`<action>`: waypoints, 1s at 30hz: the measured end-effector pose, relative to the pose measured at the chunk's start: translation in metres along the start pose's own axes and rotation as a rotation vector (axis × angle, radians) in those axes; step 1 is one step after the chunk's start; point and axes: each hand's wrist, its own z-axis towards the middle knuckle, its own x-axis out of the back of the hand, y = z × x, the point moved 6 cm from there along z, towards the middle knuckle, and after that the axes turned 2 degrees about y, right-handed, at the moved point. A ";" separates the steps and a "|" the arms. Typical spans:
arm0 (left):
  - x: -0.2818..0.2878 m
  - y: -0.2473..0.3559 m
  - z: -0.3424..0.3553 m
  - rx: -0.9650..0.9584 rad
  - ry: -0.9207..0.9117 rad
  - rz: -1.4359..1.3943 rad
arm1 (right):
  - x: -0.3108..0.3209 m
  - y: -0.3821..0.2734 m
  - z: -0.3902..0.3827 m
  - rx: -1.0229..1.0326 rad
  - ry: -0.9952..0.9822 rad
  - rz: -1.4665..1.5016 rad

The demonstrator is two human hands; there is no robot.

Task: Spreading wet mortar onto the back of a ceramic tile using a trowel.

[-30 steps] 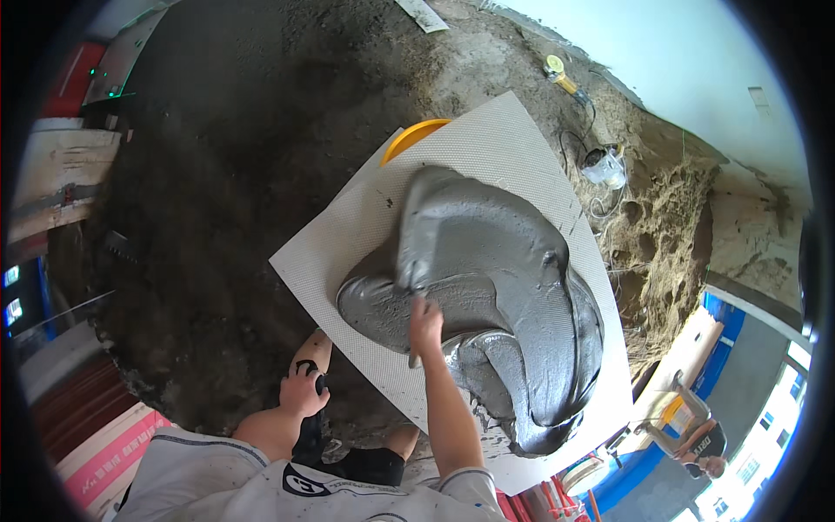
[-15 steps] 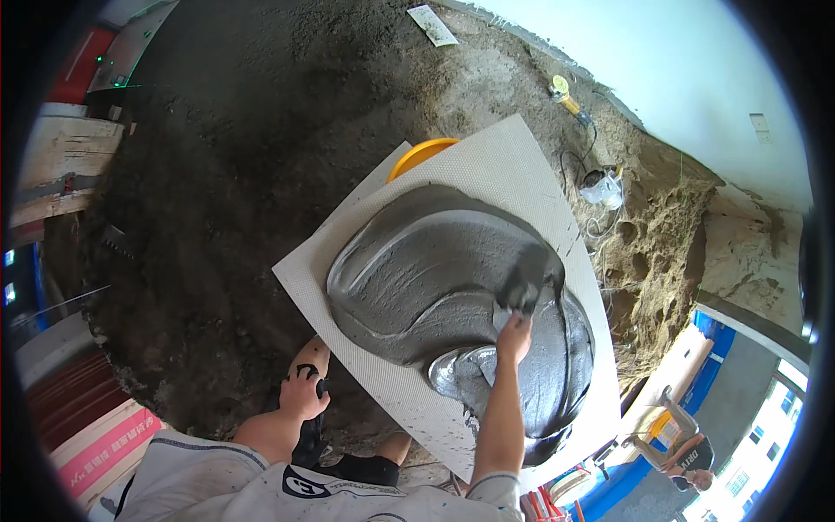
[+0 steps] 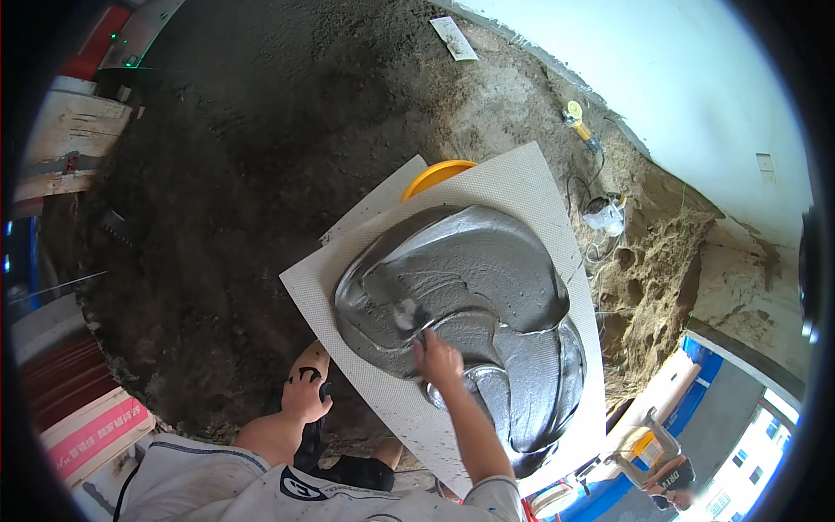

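Observation:
My right hand [image 3: 439,361] grips a trowel [image 3: 410,317], whose smeared metal blade is in the grey mortar [image 3: 526,278]. This mortar lies in thick, wet, ridged swirls across a large dimpled pale board [image 3: 535,178], which sits askew over another board [image 3: 357,209]. My left hand [image 3: 306,398] rests low at my left knee, its fingers curled over a black item that I cannot make out. A yellow round container [image 3: 439,170] shows behind the upper board.
A yellow angle grinder [image 3: 578,126], a clear plastic item [image 3: 604,217] with cables and a pale strip [image 3: 454,38] lie on the rough dirt floor beside a white wall [image 3: 713,87]. At lower right another person [image 3: 670,483] works by a yellow bucket [image 3: 645,448]. Wooden boards [image 3: 74,139] stand left.
My right hand swept the trowel rightward, then back leftward and slightly down, reshaping the mortar's ridges. The floor and wall appear lower in view. My left hand stays at the knee.

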 end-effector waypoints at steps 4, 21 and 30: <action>-0.002 0.022 0.012 -0.058 0.002 -0.023 | 0.078 0.094 0.057 -0.028 0.355 -0.219; 0.019 0.002 0.040 -0.022 -0.029 -0.020 | 0.051 0.028 0.046 -0.026 0.235 0.435; 0.021 -0.003 0.051 -0.007 -0.059 -0.014 | 0.136 -0.027 0.162 -0.069 0.183 -0.214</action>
